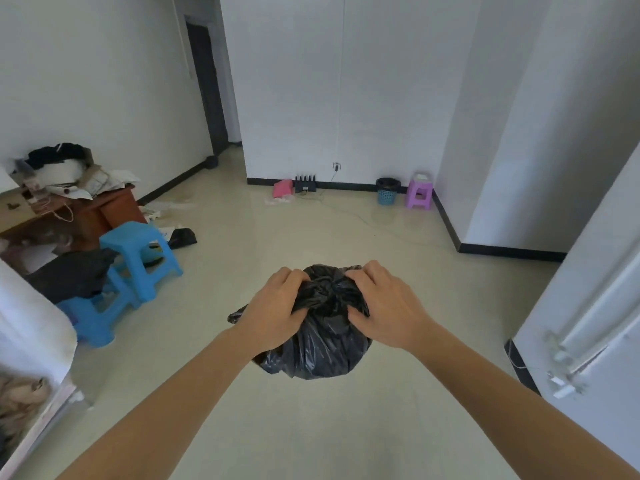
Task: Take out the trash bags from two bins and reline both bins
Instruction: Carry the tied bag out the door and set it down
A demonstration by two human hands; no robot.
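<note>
1. The black trash bag [322,348] is at the middle of the view over the pale floor [311,427]. It is full and rounded, with its neck gathered into a twisted bunch on top. Whether it rests on the floor or hangs above it cannot be told.
2. The left grip [273,313] is closed on the neck from the left, fingers curled into the plastic.
3. The right grip [388,306] is closed on the neck from the right, fingertips dug into the bunch.
4. Against the far wall, well apart from the bag, stands a blue bin [387,195] with a dark liner over its rim. Just to its right is a purple stool [419,195].
5. Further left along that wall are a black router [305,184] and a pink thing [283,188]. A thin cable [346,209] lies on the floor between bag and bin.
6. To the left stand two blue stools [142,258], the nearer one under a dark cloth [72,275]. Behind them a small black bag [181,237] lies on the floor, beside a brown bench [104,209] heaped with paper and clothes.
7. A white door [595,289] stands close on the right.
</note>
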